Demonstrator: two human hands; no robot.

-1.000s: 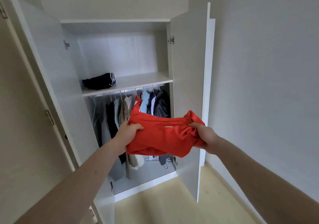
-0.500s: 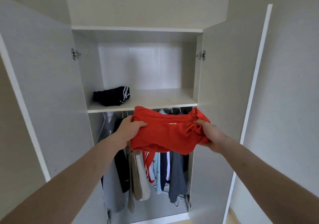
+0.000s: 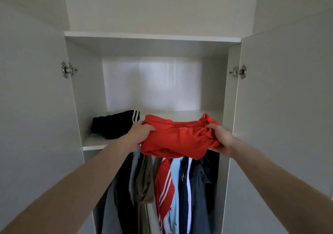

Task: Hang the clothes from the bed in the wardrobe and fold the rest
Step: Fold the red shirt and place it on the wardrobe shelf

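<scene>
I hold a folded red garment (image 3: 177,139) in front of the open wardrobe, at the height of its white shelf (image 3: 95,142). My left hand (image 3: 139,133) grips the garment's left end and my right hand (image 3: 220,138) grips the bunched right end. On the shelf's left part lies a folded dark garment with white stripes (image 3: 115,125), just beside my left hand. Whether the red garment touches the shelf's front edge cannot be told.
Several hanging clothes (image 3: 162,188) fill the rail space under the shelf. The wardrobe's left door (image 3: 34,107) and right door (image 3: 281,107) stand open on either side of my arms. The shelf's right part (image 3: 189,114) is bare behind the red garment.
I have come closer to the wardrobe and raised the red garment from below the shelf to shelf height. Both hands keep their grip on it.
</scene>
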